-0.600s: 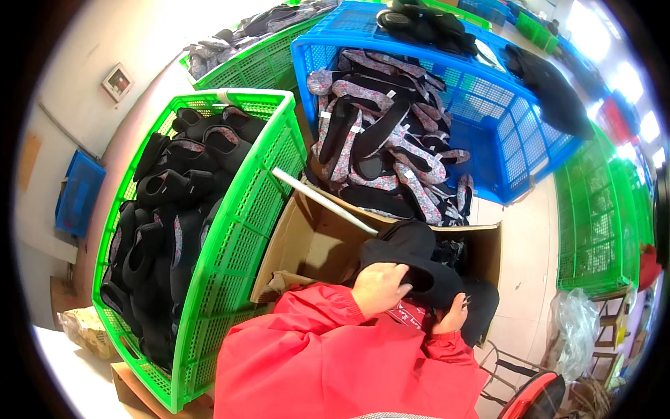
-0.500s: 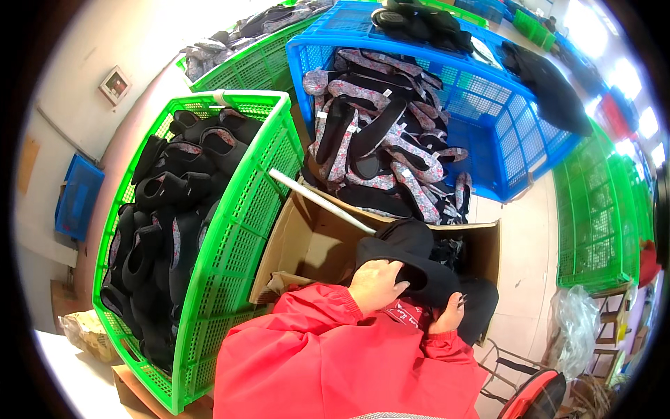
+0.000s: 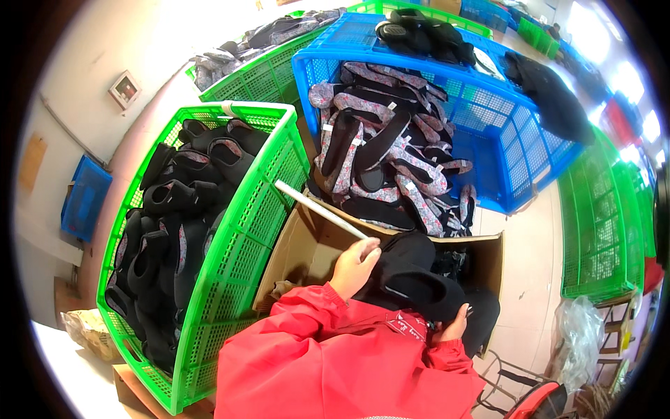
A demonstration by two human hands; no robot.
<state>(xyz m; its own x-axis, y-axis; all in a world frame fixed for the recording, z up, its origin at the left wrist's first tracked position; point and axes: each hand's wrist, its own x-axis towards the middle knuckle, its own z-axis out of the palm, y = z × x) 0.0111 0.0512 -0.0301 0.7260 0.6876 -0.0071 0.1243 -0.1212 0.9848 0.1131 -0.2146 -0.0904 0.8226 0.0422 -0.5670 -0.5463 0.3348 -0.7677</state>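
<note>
Just below the middle of the frame, the left hand (image 3: 354,266) rests with its fingers curled over the top of a black shoe (image 3: 417,279), while the right hand (image 3: 455,327) cups the same shoe from beneath, fingers wrapped under its edge. The shoe sits over an open cardboard box (image 3: 310,244), between a green crate (image 3: 230,279) of black shoes at left and a blue crate (image 3: 488,133) of patterned ones above.

Right hand (image 3: 455,327): fingers hidden beneath the black shoe (image 3: 426,292). Red sleeves (image 3: 335,363) cover both forearms. Cardboard box (image 3: 307,244): floor concealed by shoes. Far crates blur toward the rim.
</note>
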